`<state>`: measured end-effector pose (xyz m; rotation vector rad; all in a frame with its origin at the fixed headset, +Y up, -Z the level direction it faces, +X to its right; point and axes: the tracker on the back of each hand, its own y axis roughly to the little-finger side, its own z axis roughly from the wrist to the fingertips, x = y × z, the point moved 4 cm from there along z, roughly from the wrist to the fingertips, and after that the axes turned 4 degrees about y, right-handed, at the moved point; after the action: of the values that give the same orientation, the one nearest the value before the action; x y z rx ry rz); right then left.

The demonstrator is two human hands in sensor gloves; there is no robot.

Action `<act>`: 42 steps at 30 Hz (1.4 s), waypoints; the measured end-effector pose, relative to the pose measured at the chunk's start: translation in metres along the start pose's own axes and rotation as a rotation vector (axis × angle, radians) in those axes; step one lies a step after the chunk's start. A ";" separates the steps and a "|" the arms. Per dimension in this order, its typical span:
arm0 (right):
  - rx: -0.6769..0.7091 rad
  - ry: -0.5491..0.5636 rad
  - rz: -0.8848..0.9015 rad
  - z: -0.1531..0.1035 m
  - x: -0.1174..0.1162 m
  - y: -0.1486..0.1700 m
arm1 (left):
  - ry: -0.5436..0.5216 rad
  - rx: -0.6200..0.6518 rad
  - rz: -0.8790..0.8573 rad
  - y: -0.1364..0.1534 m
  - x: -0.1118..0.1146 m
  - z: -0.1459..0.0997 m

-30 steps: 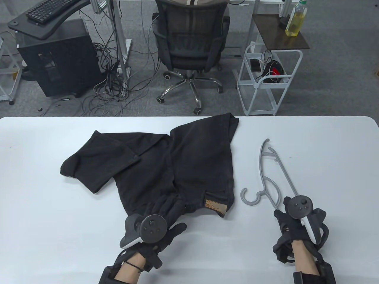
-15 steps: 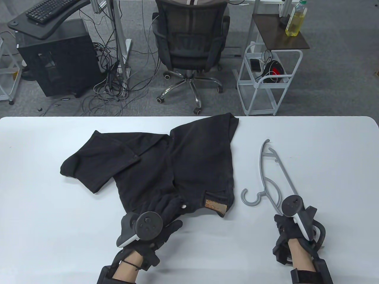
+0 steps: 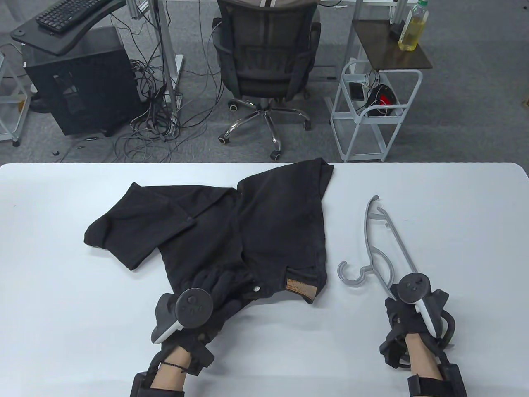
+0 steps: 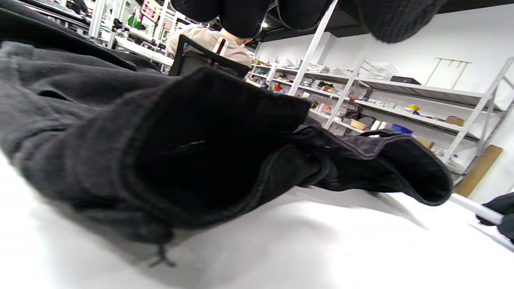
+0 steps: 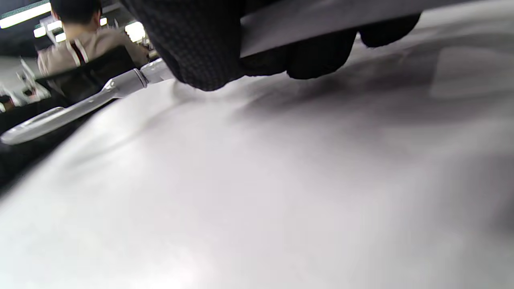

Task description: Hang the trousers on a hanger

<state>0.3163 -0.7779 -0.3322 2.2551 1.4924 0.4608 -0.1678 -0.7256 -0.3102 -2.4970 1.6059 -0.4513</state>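
Black trousers (image 3: 248, 223) lie crumpled on the white table (image 3: 62, 289), with the waistband and its tan label towards me. My left hand (image 3: 225, 283) lies with its fingers spread over the waistband's left part. In the left wrist view its fingertips (image 4: 241, 16) hang just above the fabric (image 4: 180, 152), not curled around it. A grey plastic hanger (image 3: 378, 248) lies to the right of the trousers, hook towards them. My right hand (image 3: 396, 295) grips its near end. In the right wrist view the fingers (image 5: 200, 48) wrap around the grey bar (image 5: 321, 20).
Beyond the table's far edge stand an office chair (image 3: 264, 62), a white wire cart (image 3: 372, 111) and a side table with a yellow bottle (image 3: 413, 27). One trouser leg reaches the far edge (image 3: 322, 165).
My left hand has slid left and back along the waistband, uncovering a button. My right hand has shifted the hanger slightly to the right.
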 end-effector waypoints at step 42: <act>0.643 -0.075 0.710 -0.046 0.053 -0.051 | -0.028 -0.311 0.031 0.048 -0.011 -0.006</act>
<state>0.2738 -0.7040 -0.3151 3.2618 0.8174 0.0658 -0.2155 -0.7358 -0.3197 -2.6747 1.8245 -0.1708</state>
